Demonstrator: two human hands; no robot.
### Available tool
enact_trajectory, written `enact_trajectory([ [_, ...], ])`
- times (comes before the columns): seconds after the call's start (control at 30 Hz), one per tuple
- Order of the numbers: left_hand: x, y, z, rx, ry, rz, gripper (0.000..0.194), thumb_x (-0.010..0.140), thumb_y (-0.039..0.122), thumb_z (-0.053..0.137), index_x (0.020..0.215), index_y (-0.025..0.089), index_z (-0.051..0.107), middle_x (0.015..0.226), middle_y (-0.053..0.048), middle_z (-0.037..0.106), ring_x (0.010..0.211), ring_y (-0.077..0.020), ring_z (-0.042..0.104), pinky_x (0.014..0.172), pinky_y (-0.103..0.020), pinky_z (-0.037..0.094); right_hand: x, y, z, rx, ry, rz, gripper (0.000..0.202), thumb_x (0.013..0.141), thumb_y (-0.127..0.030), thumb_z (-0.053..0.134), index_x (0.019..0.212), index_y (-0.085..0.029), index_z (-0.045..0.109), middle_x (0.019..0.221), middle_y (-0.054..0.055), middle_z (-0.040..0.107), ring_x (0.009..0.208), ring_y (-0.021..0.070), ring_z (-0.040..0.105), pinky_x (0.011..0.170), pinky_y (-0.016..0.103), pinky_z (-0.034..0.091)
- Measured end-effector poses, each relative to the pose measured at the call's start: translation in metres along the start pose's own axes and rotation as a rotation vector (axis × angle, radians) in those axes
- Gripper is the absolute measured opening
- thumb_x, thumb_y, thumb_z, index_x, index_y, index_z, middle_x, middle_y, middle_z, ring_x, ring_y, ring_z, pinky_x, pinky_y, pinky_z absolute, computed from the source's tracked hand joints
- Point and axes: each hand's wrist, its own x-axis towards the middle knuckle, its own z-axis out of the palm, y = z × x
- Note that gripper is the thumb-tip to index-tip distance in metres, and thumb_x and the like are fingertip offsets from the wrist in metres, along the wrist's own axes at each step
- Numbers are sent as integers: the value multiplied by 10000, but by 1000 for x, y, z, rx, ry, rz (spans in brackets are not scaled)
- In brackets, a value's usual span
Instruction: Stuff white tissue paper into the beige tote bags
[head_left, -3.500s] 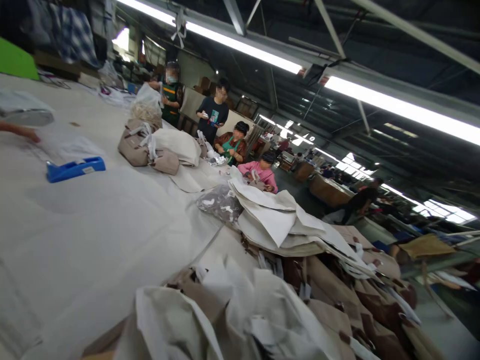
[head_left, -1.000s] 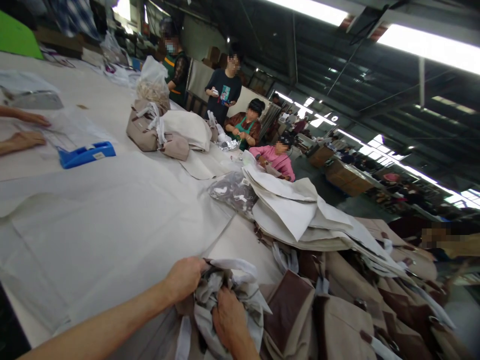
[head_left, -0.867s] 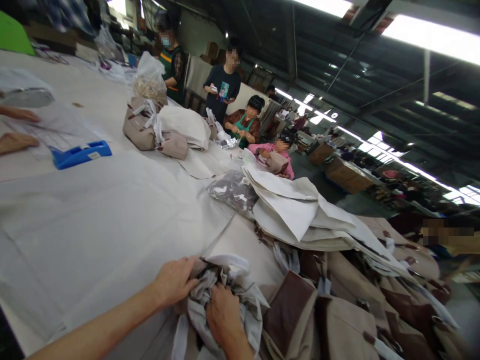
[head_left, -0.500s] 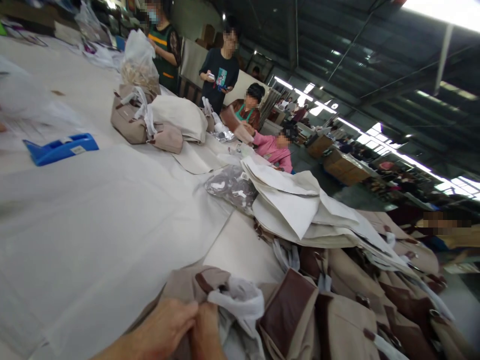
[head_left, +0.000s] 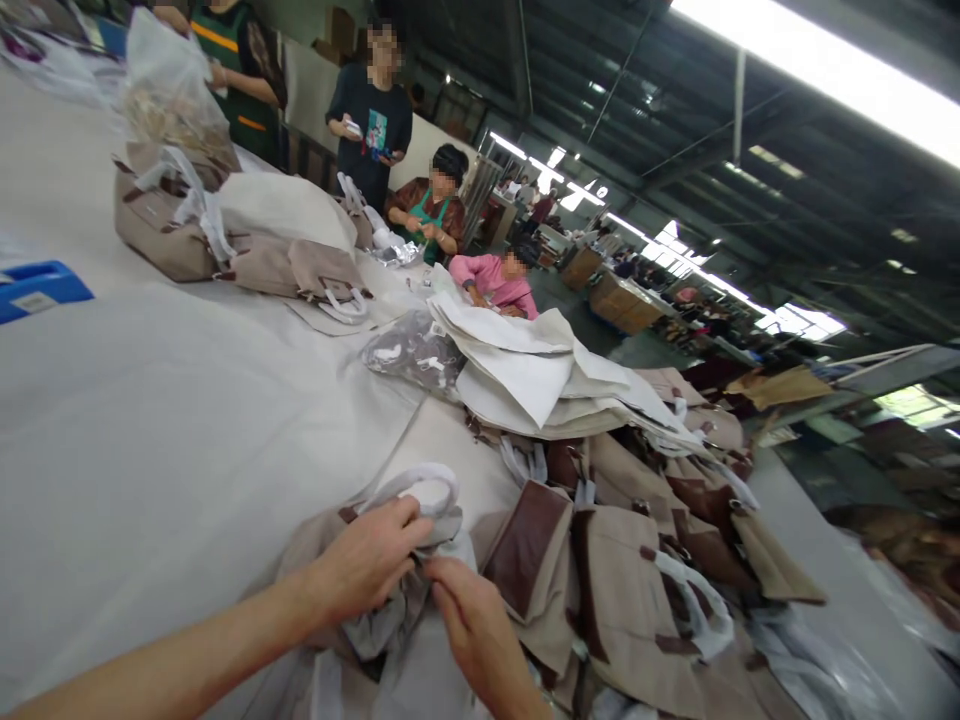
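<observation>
A taupe bag [head_left: 311, 550] with a pale wrapped handle [head_left: 431, 480] and grey lining lies at the bottom centre of the view. My left hand [head_left: 371, 560] is closed on the bag's upper edge, beside the base of the handle. Just to its right, my right hand [head_left: 469, 605] pinches the grey lining at the opening, thumb and fingers together. Part of the bag is hidden behind my left forearm. A taupe bag with a dark brown panel [head_left: 525, 545] lies close to the right of my right hand.
Many taupe bags [head_left: 626, 580] are heaped on the right, below stacked white sheets [head_left: 525, 370]. A clear plastic bag [head_left: 416, 350] lies beside the sheets. Further off are more bags [head_left: 161, 230] and a blue tape dispenser [head_left: 45, 290]. Several people are beyond the table [head_left: 187, 400].
The view has shifted right. My hands, close together before, are now slightly apart, and more of the bag's grey lining shows between them. A far person's raised brown piece is no longer visible.
</observation>
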Motion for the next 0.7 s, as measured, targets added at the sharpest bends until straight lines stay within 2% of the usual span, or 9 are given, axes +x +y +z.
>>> enact_trajectory([
  [0.03,7,-1,2,-3,-23,10,500,849,101,539,1339,200,535,1366,-142,569,1241,-310,561,1068,-443,473,-23,13,-5,-18,112,77,324,980,-224,438,1228,-226,647,1285,91,691,1218,197,641,1050,313,515],
  [0.1,16,-1,6,-20,-84,69,727,826,82,550,1519,224,379,1511,-148,488,1351,-330,502,1140,-466,419,-63,37,1,-81,230,265,664,876,-274,634,1499,-191,420,1530,166,487,1403,298,490,1104,426,487],
  [0.17,17,1,13,-6,-132,112,826,825,78,540,1587,243,268,1599,-140,403,1418,-345,440,1191,-495,352,-85,51,23,-39,138,305,1003,722,-223,762,1583,-174,250,1532,190,480,1390,339,500,1057,423,527],
  [0.2,14,4,17,18,-134,92,837,824,84,541,1594,244,254,1611,-140,387,1433,-356,418,1204,-524,320,-88,51,36,-28,76,315,1031,684,-179,762,1583,-184,257,1494,184,525,1340,341,553,1016,404,553],
  [0.3,-1,11,29,84,-90,-78,884,823,232,649,1600,202,228,1619,-192,354,1476,-414,323,1211,-611,241,-69,34,69,-64,-10,375,798,732,-65,591,1502,-207,439,1340,168,649,1119,297,697,903,360,594],
  [0.43,-16,9,33,111,-234,-100,1224,626,458,870,1596,118,207,1619,-276,293,1488,-465,265,1195,-567,293,-17,-3,75,159,148,296,598,794,-22,434,1356,-169,577,1277,152,687,1152,247,675,999,362,537],
  [0.53,-9,4,27,202,-282,-60,1248,570,352,909,1592,134,227,1591,-259,361,1449,-442,348,1183,-559,304,11,-20,62,454,237,192,481,765,-25,431,1171,-149,655,1166,119,735,1099,228,685,986,345,524],
  [0.63,3,-2,22,289,-245,-75,1143,622,169,862,1591,200,256,1418,-183,570,1300,-402,516,1113,-545,390,13,-23,52,731,131,84,535,717,-36,421,1184,-172,644,1186,76,726,1143,200,661,1042,346,481],
  [0.7,5,-7,25,284,-224,-34,955,713,83,752,1558,248,340,1365,-150,602,1262,-372,549,1086,-512,424,4,-14,49,861,65,119,444,760,-119,463,1155,-187,652,1128,64,736,1090,204,676,1005,351,503],
])
